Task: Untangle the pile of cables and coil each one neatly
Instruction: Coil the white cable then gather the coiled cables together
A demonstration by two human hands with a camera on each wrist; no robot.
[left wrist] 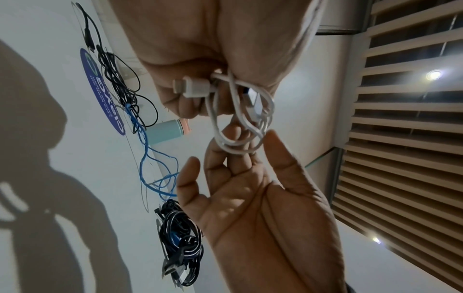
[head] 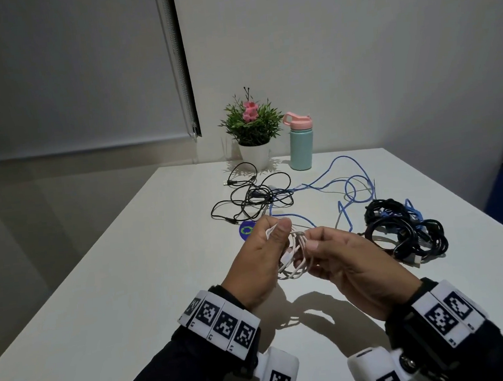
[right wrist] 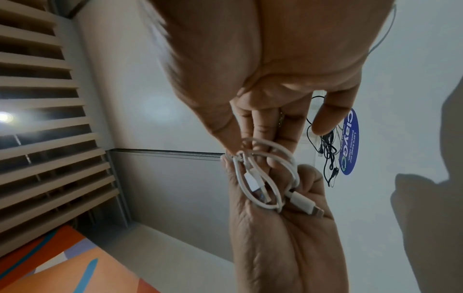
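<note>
White cable (head: 293, 255) is bunched in small loops, held above the table (head: 128, 263) between both hands, near the front centre. Left hand (head: 258, 260) has fingers curled round the loops, thumb pressed on top. Right hand (head: 347, 261) pinches the bundle's right side with thumb and fingertips.

Left wrist view adds detail: a white flat-tipped connector (left wrist: 191, 87) sticks out of the left fist, and 2 right-hand fingers (left wrist: 240, 136) poke through the loops (left wrist: 240, 142); right palm is open toward the camera. Right wrist view shows a 2nd white plug (right wrist: 253, 181) tucked inside the coil. The head view shows neither plug clearly.

Behind the hands: thin black cable (head: 252, 198), loose and tangled; blue cable (head: 348, 185), kinked and sprawling; thick black bundle (head: 406, 230) at right with blue mixed in. Round blue sticker (head: 246, 230) lies flat on the table. Far edge: potted plant (head: 252, 128), teal bottle (head: 300, 145) with pink lid.
</note>
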